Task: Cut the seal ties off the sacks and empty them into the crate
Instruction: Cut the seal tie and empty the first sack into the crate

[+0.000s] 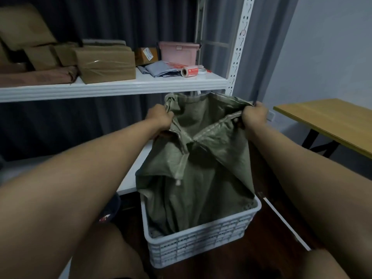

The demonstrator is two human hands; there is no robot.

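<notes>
Both hands up in front of the shelf, holding a green woven sack (pixel 199 158) over the crate (pixel 201 238). Left hand (pixel 161 119) has fingers curled round a bunched fold at the sack's upper left corner; right hand (pixel 254 115) grips the stitched hem at the upper right. Sack hangs limp & creased between them, w/ its lower end down inside the crate, touching the back & left walls. A short cord w/ a pale tip dangles mid-sack, approx centre. Can't tell what's in the sack – mouth not visible from here.

Crate is white perforated plastic, on dark floor between the person's knees. Inside: mostly sack fabric; a bit of grey stuff shows at the bottom left corner, too dim to identify.

Shelf (pixel 112 87) above, white metal: taped brown boxes (pixel 106 65) stacked on the left, grey poly mailers (pixel 159 69) in the middle, a roll of red-printed labels (pixel 191 71) just beside a tape roll (pixel 202 71). Pink lidded bin (pixel 179 52) at the back, lid on, contents hidden; small orange box (pixel 146 55) touching its left side. Wood table (pixel 332 121) off to the right, well apart from the crate
</notes>
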